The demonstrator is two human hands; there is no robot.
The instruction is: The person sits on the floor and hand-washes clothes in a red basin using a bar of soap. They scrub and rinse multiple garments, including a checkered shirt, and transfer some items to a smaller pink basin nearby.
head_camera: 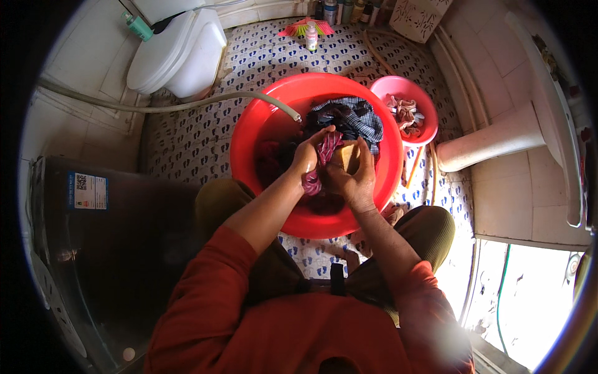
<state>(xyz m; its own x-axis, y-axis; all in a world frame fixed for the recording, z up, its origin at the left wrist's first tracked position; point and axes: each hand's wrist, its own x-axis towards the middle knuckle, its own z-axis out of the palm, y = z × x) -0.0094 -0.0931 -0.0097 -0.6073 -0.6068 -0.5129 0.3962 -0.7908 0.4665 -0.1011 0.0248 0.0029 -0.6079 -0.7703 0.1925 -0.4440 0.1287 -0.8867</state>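
Observation:
Over a large red plastic basin (322, 231), my left hand (308, 156) grips a wet maroon striped cloth (330, 147), part of which hangs below the wrist. Close beside it, my right hand (357, 180) is closed around a yellowish-brown block (349, 156) that looks like laundry soap. The block is next to the cloth; whether they touch is hard to tell. Dark wet clothes lie in the basin, among them a checked garment (352, 114) at the far right side. A grey hose (261, 96) reaches over the left rim, its end above the clothes.
A smaller pink basin (427, 105) with light cloths stands against the red one's right side. At the far left is a white toilet (173, 56). A white bottle (311, 36) and a broom head (294, 29) are at the back. A dark appliance (121, 252) stands at my left.

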